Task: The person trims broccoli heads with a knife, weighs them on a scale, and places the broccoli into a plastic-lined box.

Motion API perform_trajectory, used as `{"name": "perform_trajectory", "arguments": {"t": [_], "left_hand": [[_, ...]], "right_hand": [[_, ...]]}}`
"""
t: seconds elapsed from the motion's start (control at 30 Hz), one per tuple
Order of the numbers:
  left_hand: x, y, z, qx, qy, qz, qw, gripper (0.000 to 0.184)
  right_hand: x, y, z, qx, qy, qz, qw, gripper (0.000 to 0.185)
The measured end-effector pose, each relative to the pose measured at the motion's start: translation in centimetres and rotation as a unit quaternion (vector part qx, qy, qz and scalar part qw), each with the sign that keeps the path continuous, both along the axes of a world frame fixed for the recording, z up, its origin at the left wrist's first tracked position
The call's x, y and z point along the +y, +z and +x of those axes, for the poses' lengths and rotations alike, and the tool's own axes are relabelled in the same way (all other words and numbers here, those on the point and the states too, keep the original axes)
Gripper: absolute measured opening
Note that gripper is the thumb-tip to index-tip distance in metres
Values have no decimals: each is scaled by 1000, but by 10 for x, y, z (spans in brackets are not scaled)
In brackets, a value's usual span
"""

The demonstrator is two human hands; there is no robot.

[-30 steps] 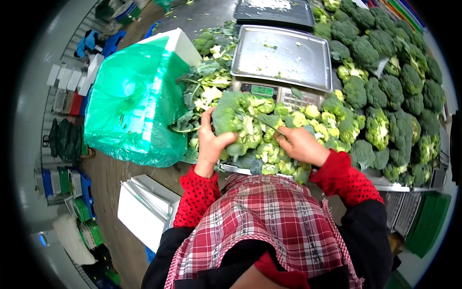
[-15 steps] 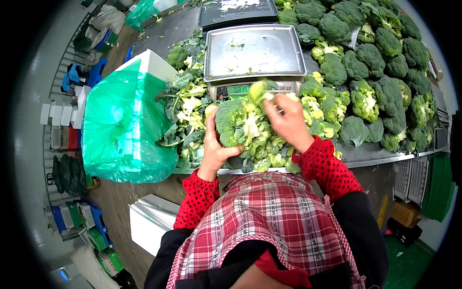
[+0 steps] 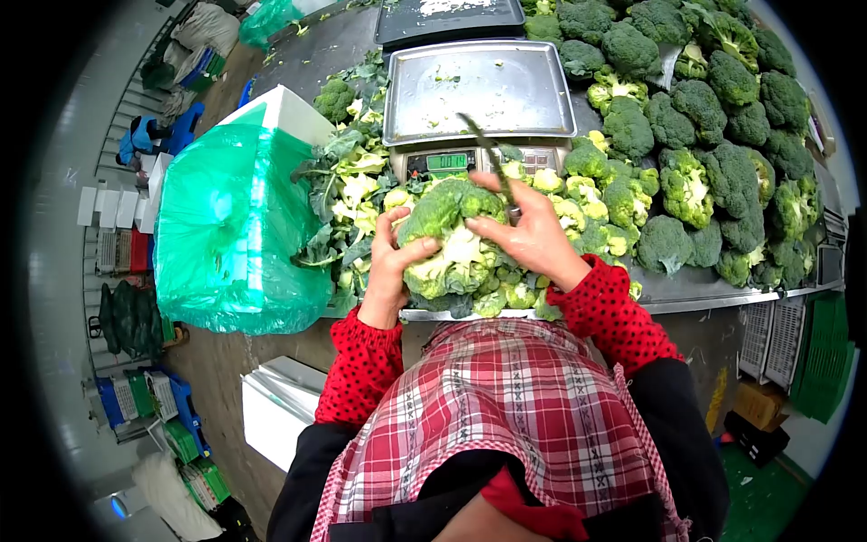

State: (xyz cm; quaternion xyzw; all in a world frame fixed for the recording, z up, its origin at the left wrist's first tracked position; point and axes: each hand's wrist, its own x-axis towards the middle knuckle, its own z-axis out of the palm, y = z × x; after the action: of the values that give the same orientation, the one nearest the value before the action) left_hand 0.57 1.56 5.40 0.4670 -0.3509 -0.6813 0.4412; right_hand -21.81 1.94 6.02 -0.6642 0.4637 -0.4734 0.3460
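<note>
A broccoli head (image 3: 456, 239) is tilted between my two hands, its pale cut stems facing down toward me. My left hand (image 3: 393, 262) grips its left side, thumb across the front. On its right side rests my right hand (image 3: 531, 233), thumb and fingers against the florets, while a dark knife (image 3: 488, 154) is held in the same hand, its blade pointing up and left. Cut florets (image 3: 519, 294) lie under and around the broccoli. Just beyond is a scale (image 3: 479, 95) with a metal tray and a lit green display.
Leafy trimmings (image 3: 352, 194) lie left of the scale, beside a white box lined with a green bag (image 3: 217, 230). Many broccoli heads (image 3: 713, 163) are piled at the right. White sheets (image 3: 280, 406) stand below the table, lower left. A dark tray (image 3: 447, 20) sits behind the scale.
The broccoli has been turned so its cut side faces lower. My right hand has come back against it, after lifting a floret away half a second ago; that floret is no longer in the hand.
</note>
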Motion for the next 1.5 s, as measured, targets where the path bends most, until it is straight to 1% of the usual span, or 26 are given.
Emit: {"name": "perform_trajectory", "arguments": {"t": [0.07, 0.1, 0.17, 0.2, 0.3, 0.43, 0.53, 0.6, 0.73, 0.83, 0.87, 0.9, 0.93, 0.97, 1.07, 1.1, 1.13, 1.17, 1.2, 1.23, 1.27, 1.33, 1.4, 1.43, 1.47, 1.5], "left_hand": [[-4, -15, 8, -21, 22, -47, 998, 69], [-6, -14, 8, -19, 29, -49, 998, 69], [-3, -11, 4, 49, 43, 17, 998, 67], [-3, -10, 0, 36, 42, 16, 998, 67], [-2, -18, -5, 13, 60, -11, 998, 67], [4, -16, -13, -16, 76, -26, 997, 68], [6, -15, -19, -39, 84, -43, 995, 68], [5, -23, -19, -103, 75, -130, 983, 68], [7, -19, -25, -132, 83, -124, 980, 69], [9, -27, -27, -165, 94, -158, 969, 69], [10, -30, -28, -165, 91, -158, 969, 69], [11, -32, -30, -238, 101, -202, 945, 69], [11, -34, -32, -309, 111, -246, 912, 69], [11, -36, -33, -314, 111, -241, 912, 67], [8, -38, -32, -298, 117, -202, 926, 67], [7, -39, -31, -240, 120, -183, 946, 67], [6, -36, -31, -244, 115, -184, 945, 67], [5, -28, -33, -150, 109, -100, 977, 68], [4, -23, -35, -54, 102, -15, 993, 69], [6, -28, -39, -87, 118, -46, 988, 69], [6, -34, -42, -182, 138, -128, 965, 68], [11, -41, -47, -362, 136, -225, 894, 67], [26, -17, -70, -465, 85, -371, 799, 67], [27, -20, -71, -471, 91, -395, 783, 66], [23, -30, -64, -469, 90, -396, 784, 66], [16, -45, -49, -344, 116, -301, 882, 65]], "right_hand": [[7, 2, -8, 57, -88, -49, 993, 47], [14, -1, -19, 142, -88, -120, 979, 36], [42, -5, -30, 203, -18, -22, 979, 26], [51, -11, -30, 224, 15, 13, 974, 24], [57, -15, -24, 281, 0, 38, 959, 22], [56, -24, -28, 295, -8, 33, 955, 23], [56, -27, -31, 255, 1, 45, 966, 21], [54, -18, -29, 172, 45, 126, 976, 21], [58, -20, -27, 179, 32, 130, 975, 21], [60, -37, -25, 191, -12, 50, 980, 22], [58, -35, -26, 253, -17, 89, 963, 21], [57, -33, -26, 314, -23, 128, 940, 20], [56, -35, -26, 313, -26, 129, 940, 20], [55, -36, -26, 342, -26, 138, 929, 20], [45, -33, -27, 372, -26, 159, 914, 18], [42, -31, -28, 346, -5, 179, 921, 18], [38, -30, -28, 318, 16, 197, 927, 17], [35, -33, -32, 244, 66, 183, 950, 16], [36, -31, -33, 240, 63, 181, 952, 16], [36, -25, -34, 324, 45, 164, 931, 14], [36, -19, -36, 406, 27, 147, 901, 12], [30, -22, -40, 424, 29, 134, 895, 12], [29, -45, -43, 485, 17, 123, 866, 17], [28, -47, -47, 459, 38, 145, 876, 21], [30, -48, -57, 460, 36, 146, 875, 21], [34, -49, -68, 344, 60, 182, 919, 25]]}}
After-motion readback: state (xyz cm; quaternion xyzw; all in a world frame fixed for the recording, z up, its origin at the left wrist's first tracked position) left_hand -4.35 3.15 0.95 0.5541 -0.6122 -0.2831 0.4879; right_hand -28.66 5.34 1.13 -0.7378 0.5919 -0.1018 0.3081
